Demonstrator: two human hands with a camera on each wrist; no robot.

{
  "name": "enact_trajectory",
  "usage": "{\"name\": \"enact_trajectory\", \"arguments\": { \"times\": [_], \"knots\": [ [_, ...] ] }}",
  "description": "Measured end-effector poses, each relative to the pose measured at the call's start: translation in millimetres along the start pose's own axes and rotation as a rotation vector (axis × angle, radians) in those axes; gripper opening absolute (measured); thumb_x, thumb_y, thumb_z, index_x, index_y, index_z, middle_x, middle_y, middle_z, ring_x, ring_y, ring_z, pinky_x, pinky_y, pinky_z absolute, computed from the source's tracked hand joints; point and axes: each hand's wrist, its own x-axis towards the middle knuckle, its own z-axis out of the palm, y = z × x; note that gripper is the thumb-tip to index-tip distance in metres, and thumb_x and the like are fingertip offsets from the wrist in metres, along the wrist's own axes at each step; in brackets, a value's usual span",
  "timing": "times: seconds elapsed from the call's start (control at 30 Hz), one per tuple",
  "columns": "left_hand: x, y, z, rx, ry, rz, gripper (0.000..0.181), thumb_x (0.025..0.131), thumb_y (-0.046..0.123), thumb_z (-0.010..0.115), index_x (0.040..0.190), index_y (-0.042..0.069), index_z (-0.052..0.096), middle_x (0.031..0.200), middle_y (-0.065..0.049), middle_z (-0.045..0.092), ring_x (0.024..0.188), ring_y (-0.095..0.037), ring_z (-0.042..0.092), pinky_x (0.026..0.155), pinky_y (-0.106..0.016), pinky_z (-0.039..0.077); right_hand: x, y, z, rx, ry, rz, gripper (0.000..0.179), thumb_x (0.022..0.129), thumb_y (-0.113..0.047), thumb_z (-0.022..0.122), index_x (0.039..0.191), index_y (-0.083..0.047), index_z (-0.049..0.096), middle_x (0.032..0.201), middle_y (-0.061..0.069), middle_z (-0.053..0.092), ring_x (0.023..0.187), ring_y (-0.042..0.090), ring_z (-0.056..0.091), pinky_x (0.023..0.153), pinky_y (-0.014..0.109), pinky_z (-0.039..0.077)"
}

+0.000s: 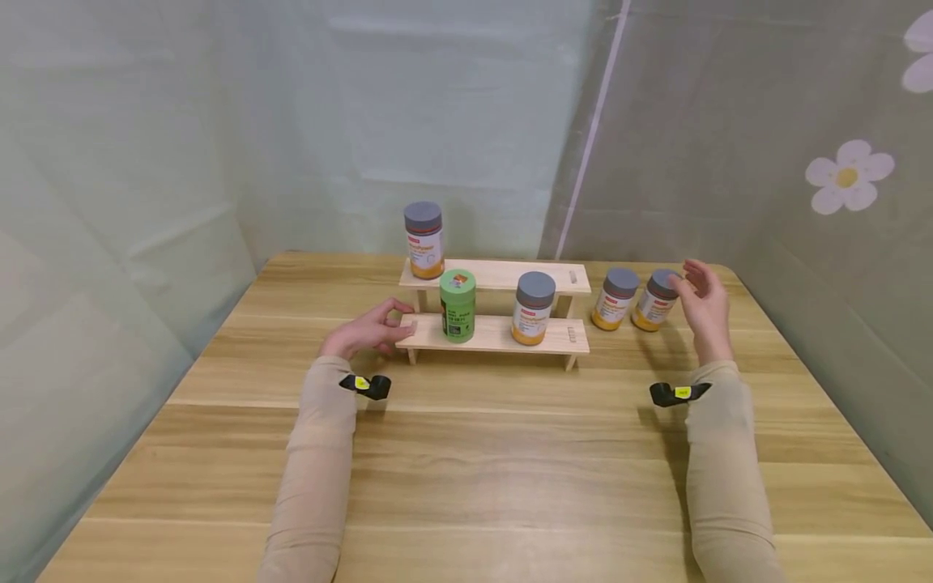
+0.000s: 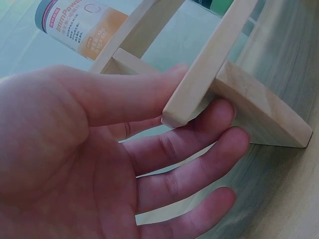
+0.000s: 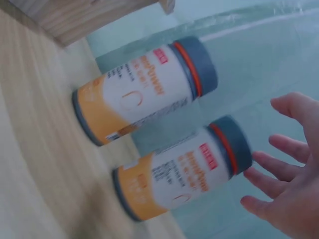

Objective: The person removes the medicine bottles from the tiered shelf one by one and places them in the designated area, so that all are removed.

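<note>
My left hand (image 1: pixel 369 328) pinches the left end of the lower board of a small two-step wooden shelf (image 1: pixel 496 344); in the left wrist view the thumb lies over the board's end and fingers (image 2: pixel 187 144) are underneath. At the right, my right hand (image 1: pixel 707 308) is beside the lid of the outer supplement bottle (image 1: pixel 654 306), its fingers (image 3: pixel 279 167) spread and holding nothing. Whether a fingertip touches that lid is hard to tell. Another matching grey-lidded bottle (image 1: pixel 614 304) stands just to its left. Both are upright on the table, right of the shelf.
On the upper step, at its left, is a grey-lidded bottle (image 1: pixel 424 243). The lower step carries a green bottle (image 1: pixel 457 308) and another grey-lidded bottle (image 1: pixel 534 312). A pale curtain (image 1: pixel 437 121) hangs behind the wooden table (image 1: pixel 525 470).
</note>
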Motion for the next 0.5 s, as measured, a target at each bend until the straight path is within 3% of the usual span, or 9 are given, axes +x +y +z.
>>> {"name": "enact_trajectory", "arguments": {
  "times": [0.3,0.5],
  "knots": [
    [-1.4,-0.3,-0.9,-0.002,0.002,-0.006,0.054,0.099,0.028,0.054,0.144,0.009,0.028,0.142,-0.029,0.045,0.112,-0.031,0.059,0.087,-0.037,0.051,-8.6,-25,6,-0.022,-0.002,-0.112,0.052,0.096,-0.022,0.058,0.145,-0.014,0.041,0.15,0.012,0.042,0.139,0.024,0.039,0.119,0.042,0.024],
    [0.0,-1.7,-0.7,0.008,-0.005,0.01,0.055,0.1,0.026,0.054,0.143,0.007,0.028,0.139,-0.031,0.047,0.105,-0.027,0.062,0.086,-0.038,0.052,-15.0,-37,14,-0.009,-0.031,-0.159,0.051,0.096,-0.016,0.058,0.143,-0.013,0.042,0.148,0.016,0.044,0.138,0.027,0.04,0.119,0.039,0.026]
  ]
}}
